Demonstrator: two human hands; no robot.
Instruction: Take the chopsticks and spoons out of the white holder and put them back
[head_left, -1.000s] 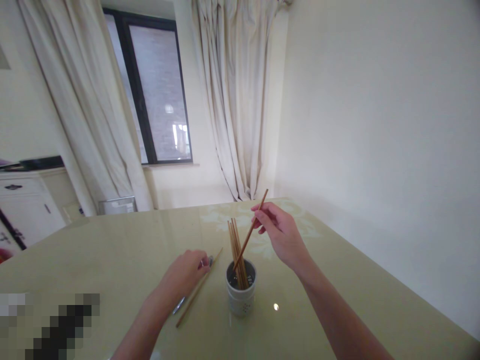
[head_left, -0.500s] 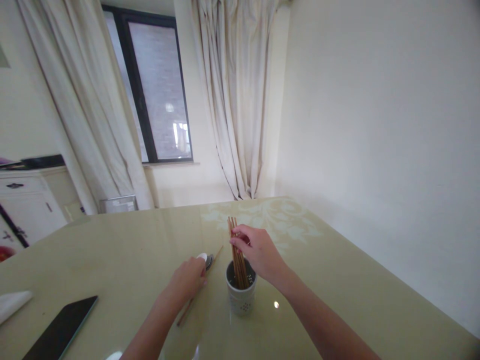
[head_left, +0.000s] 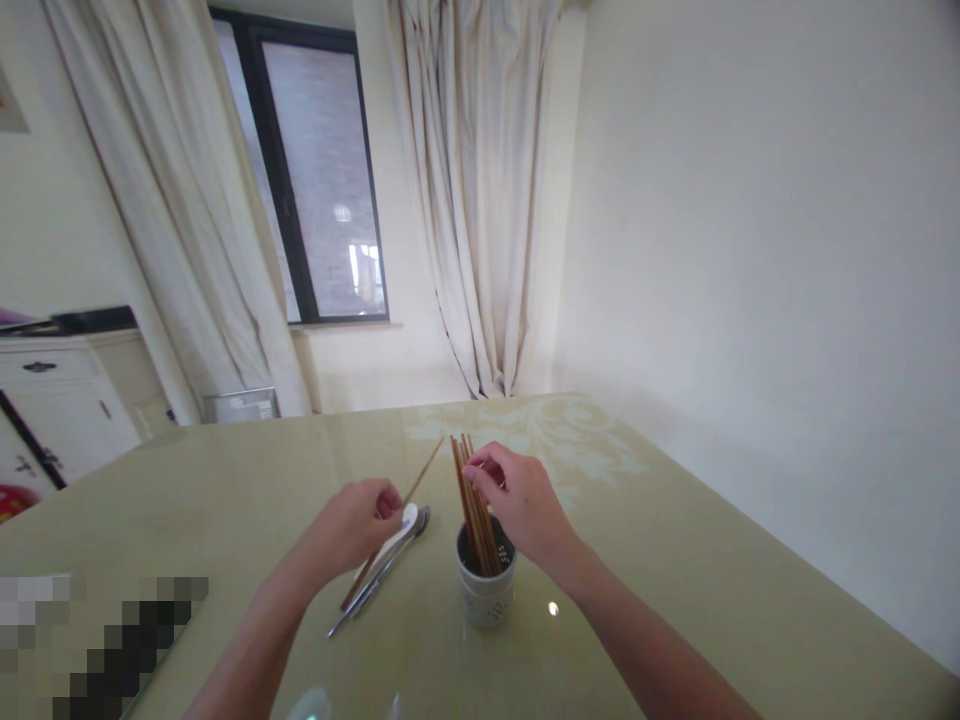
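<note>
My left hand is closed on a single wooden chopstick, which slants above the table with its far end up. Below that hand lie a white spoon and a metal spoon, side by side. A pale, perforated utensil holder stands upright to their right. Several wooden chopsticks lean in it, their upper ends fanned a little. Over the holder, my right hand pinches at the upper part of these chopsticks; how many it grips is hidden.
The glossy greenish table runs to the wall on the right. A pixelated patch covers a dark flat object at the lower left. Beyond the table are a white cabinet, curtains and a window.
My left hand has lifted the chopstick off the table and moved slightly left, uncovering the two spoons. My right hand stays at the holder, where the chopsticks are spread slightly more.
</note>
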